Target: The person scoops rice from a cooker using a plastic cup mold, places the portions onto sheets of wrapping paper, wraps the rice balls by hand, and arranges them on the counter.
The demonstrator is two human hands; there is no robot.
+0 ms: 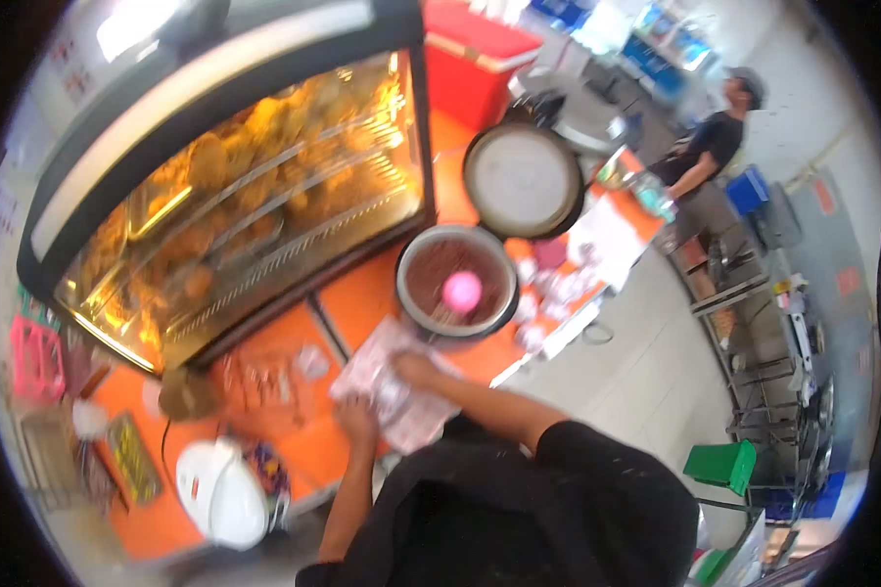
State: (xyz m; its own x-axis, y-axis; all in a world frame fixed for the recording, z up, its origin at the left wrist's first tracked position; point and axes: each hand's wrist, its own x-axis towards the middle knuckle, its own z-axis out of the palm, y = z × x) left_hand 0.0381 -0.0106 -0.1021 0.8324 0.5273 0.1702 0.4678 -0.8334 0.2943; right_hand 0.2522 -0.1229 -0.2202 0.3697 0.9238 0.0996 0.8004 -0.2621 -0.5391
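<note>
Spanning the view from 8 o'clock to 1 o'clock, an orange flat tabletop bears all items below. At 10 o'clock stands a black-framed glass display cabinet, lit yellow; the food on its shelves is blurred past identification. Near the view's centre sits a round grey metal pot, with a black-rimmed round pan with a pale grey face at its 1 o'clock.

The sheet under work, a thin pink-and-white patterned sheet, lies on the tabletop at 7 o'clock, just beside the pot. Its surface appears creased and its outline irregular; whether it is paper or plastic cannot be determined. The right forearm covers part of it, and the whitish patch at its middle is indistinct.

The bare left hand is at the sheet's 8 o'clock edge; the bare right hand is over its 2 o'clock portion. Motion blur obscures the fingers of both; whether either is closed on the sheet cannot be told.

Smallest noted: a bright pink round object within the pot, against reddish-brown contents of unclear nature.
</note>
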